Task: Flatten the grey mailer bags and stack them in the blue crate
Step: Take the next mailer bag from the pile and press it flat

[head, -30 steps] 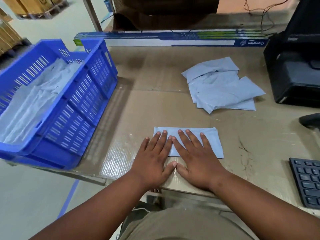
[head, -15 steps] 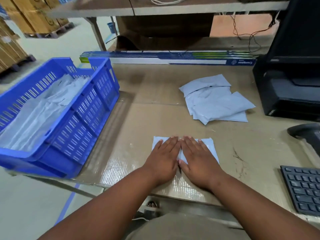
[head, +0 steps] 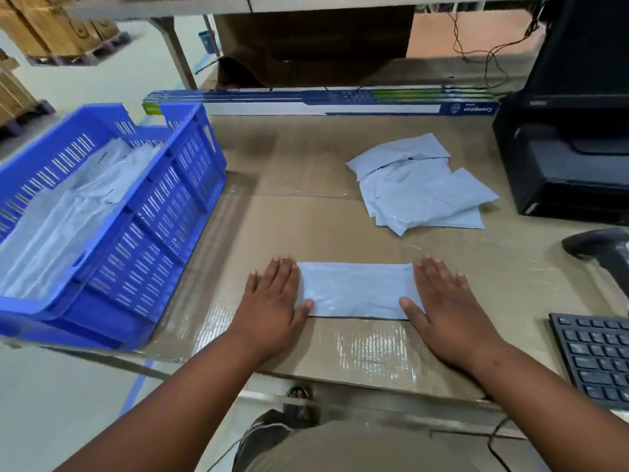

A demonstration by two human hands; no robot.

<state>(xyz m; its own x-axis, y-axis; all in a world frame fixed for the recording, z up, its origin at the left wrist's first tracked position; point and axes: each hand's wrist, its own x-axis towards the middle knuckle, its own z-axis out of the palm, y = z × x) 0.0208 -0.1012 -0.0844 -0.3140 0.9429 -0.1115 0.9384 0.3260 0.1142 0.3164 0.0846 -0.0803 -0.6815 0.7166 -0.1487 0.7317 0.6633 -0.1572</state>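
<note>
The grey mailer bag [head: 355,289] lies smooth and flat on the cardboard-covered table [head: 340,226], right of the blue crate [head: 112,212]. My left hand [head: 272,298] and right hand [head: 442,301] press its ends, fingers straight.

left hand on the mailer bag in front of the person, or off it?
Touching. The head view shows the left hand flat on the table, its thumb lying over the left end of the grey mailer bag.

I'm looking at what seems a warehouse packing station: stacked cartons on pallets [head: 51,28] at ten o'clock, barcode scanner [head: 599,250] and label printer [head: 561,165] at three.
</note>
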